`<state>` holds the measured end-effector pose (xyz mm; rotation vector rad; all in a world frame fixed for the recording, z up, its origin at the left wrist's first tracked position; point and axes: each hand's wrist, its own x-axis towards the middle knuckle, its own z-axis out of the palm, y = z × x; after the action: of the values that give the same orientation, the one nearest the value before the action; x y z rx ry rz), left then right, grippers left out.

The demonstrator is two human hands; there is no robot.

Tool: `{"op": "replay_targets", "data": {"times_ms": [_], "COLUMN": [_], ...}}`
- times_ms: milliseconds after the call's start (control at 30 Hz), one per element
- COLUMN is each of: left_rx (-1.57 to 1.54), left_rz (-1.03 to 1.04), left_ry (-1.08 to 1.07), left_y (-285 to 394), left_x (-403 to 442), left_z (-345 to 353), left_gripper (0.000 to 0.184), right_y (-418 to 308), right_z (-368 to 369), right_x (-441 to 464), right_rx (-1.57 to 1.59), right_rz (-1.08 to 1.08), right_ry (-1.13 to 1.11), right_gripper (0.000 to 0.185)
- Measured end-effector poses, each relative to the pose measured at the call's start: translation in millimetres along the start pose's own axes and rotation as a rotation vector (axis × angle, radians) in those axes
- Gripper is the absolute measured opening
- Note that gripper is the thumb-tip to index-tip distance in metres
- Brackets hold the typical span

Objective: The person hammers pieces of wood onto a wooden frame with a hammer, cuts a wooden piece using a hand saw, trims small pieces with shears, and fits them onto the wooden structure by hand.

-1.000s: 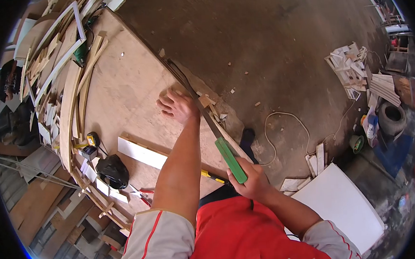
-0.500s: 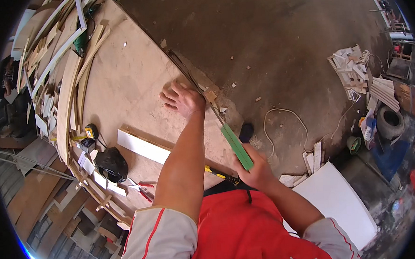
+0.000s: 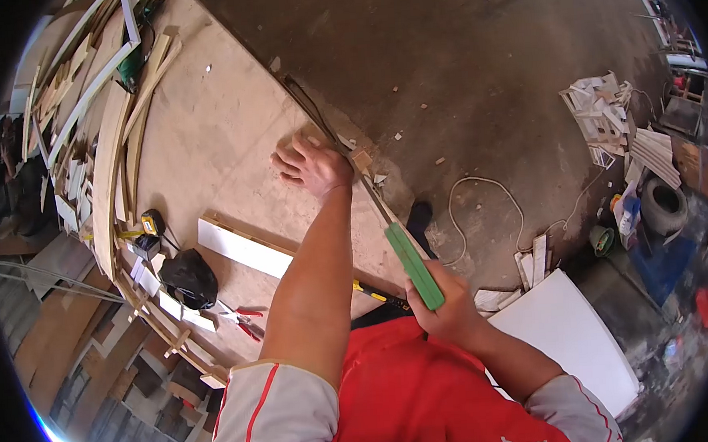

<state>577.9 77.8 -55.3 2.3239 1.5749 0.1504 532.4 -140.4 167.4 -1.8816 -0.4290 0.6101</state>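
My right hand (image 3: pixel 446 300) is wrapped round the green handle of a hand saw (image 3: pixel 414 266). Its thin dark blade, seen nearly edge-on, runs forward along the edge of the wooden tabletop (image 3: pixel 230 139). My left hand (image 3: pixel 311 166) rests on the board near that edge, fingers spread and slightly bent, beside the blade. What lies under its palm is hidden. A small wood block (image 3: pixel 361 158) shows just past the blade. Under my left forearm passes a white-faced wood strip (image 3: pixel 243 249). Close to my body lies a yellow and black utility knife (image 3: pixel 370 290).
Long wood strips (image 3: pixel 111 178) are heaped along the left side. A tape measure (image 3: pixel 153 223), a black plastic bag (image 3: pixel 187 279) and red-handled pliers (image 3: pixel 247 324) lie nearby. On the floor are a cable (image 3: pixel 488 179), wood scraps (image 3: pixel 596 108), a white panel (image 3: pixel 572 341) and a tyre (image 3: pixel 664 203).
My right hand has drawn the saw handle back toward my body, slightly down and to the right. The left hand keeps its place on the board.
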Motion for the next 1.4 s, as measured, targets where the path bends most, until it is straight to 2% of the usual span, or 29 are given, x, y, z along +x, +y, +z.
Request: {"op": "replay_targets", "data": {"times_ms": [100, 200, 233, 300, 367, 467, 600, 633, 733, 767, 867, 1000, 1033, 1133, 1267, 1300, 1400], "left_rx": [0.001, 0.002, 0.001, 0.006, 0.006, -0.008, 0.023, -0.003, 0.004, -0.007, -0.022, 0.001, 0.015, 0.001, -0.002, 0.000, 0.005], "left_rz": [0.005, -0.016, -0.018, -0.029, -0.009, 0.002, -0.005, 0.003, -0.017, -0.010, -0.017, -0.026, -0.026, 0.007, -0.005, -0.011, 0.003], "left_ry": [0.024, -0.033, -0.033, -0.031, 0.007, 0.013, 0.003, 0.014, -0.029, -0.028, -0.015, -0.012, -0.019, -0.011, 0.016, -0.002, 0.003], "left_y": [2, 2, 6, 10, -2, 0, 5, 2, 5, 9, 7, 5, 6, 9, 4, 7, 11], "left_x": [-5, -1, -1, -4, -6, -2, -4, -5, -3, -2, -4, -6, -3, -4, -7, -6, -1], "left_z": [-2, -2, -5, -10, -1, -3, -5, -3, -7, -8, -8, -6, -7, -9, -2, -8, -7], "left_gripper": [0.044, 0.043, 0.043, 0.044, 0.043, 0.043, 0.043, 0.043, 0.044, 0.044, 0.045, 0.046, 0.046, 0.046, 0.044, 0.044, 0.044], "right_y": [23, 12, 5, 7, 26, 25, 13, 21, 24, 17, 12, 29, 28, 10, 37, 31, 15], "right_z": [15, 12, 7, 10, 25, 29, 9, 13, 27, 23, 6, 27, 26, 8, 30, 28, 9], "right_x": [40, 25, 13, 19, 37, 49, 17, 30, 55, 42, 8, 60, 54, 10, 55, 56, 11], "right_rx": [-0.015, -0.035, 0.000, -0.008, -0.016, -0.030, -0.019, -0.010, -0.040, -0.011, 0.006, -0.019, -0.073, 0.024, -0.044, -0.053, 0.045], "right_rz": [0.103, 0.076, -0.001, 0.020, 0.117, 0.085, 0.008, 0.081, 0.113, 0.166, 0.060, 0.221, 0.106, 0.022, 0.164, 0.186, 0.017], "right_ry": [-0.038, -0.043, 0.002, 0.022, -0.024, -0.052, 0.038, -0.028, -0.073, -0.027, 0.023, -0.122, -0.063, 0.048, -0.107, -0.113, 0.074], "right_gripper": [0.021, 0.021, 0.022, 0.023, 0.027, 0.028, 0.028, 0.028, 0.028, 0.027, 0.028, 0.037, 0.034, 0.024, 0.035, 0.030, 0.017]}}
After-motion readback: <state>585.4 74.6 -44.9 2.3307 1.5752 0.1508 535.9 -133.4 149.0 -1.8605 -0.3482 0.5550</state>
